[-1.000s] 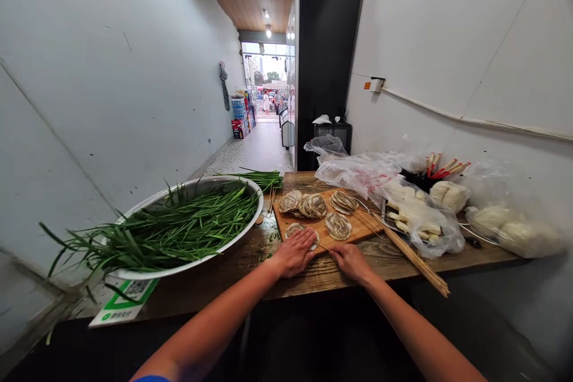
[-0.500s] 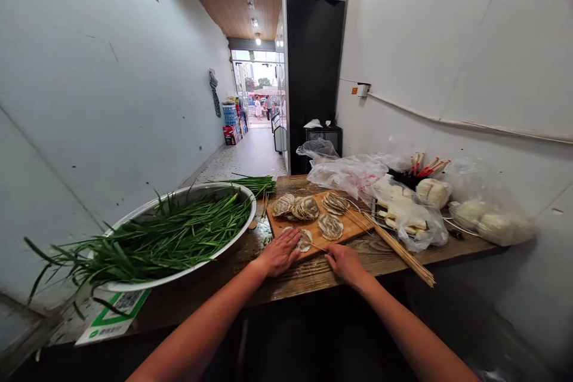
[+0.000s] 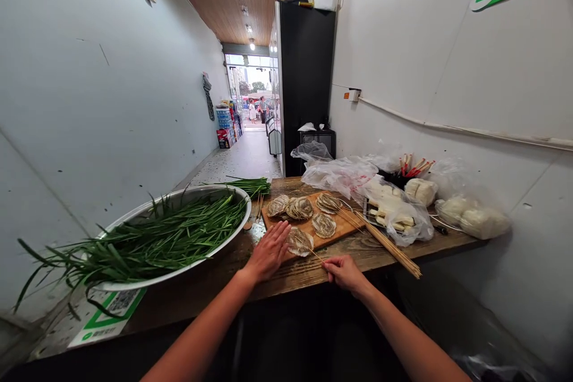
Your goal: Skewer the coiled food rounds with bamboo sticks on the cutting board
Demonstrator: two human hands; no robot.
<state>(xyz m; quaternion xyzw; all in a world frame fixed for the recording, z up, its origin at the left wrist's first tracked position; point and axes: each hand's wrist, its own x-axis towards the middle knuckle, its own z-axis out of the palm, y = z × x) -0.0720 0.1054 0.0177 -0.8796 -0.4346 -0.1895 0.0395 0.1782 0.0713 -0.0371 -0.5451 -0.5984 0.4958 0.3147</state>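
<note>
Head view: one flat round [image 3: 301, 242] is apparently threaded on the stick [image 3: 316, 256] pinched by the right hand [image 3: 344, 273], the left hand [image 3: 269, 252] held flat, ungrasping, the neighbouring round [image 3: 323, 225] seemingly left unskewered.

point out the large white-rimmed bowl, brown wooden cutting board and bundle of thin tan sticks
Large white-rimmed bowl [image 3: 247, 213]: head view, rim's right side.
Brown wooden cutting board [image 3: 342, 227]: head view, bare wood.
Bundle of thin tan sticks [image 3: 389, 245]: head view, middle.
</note>
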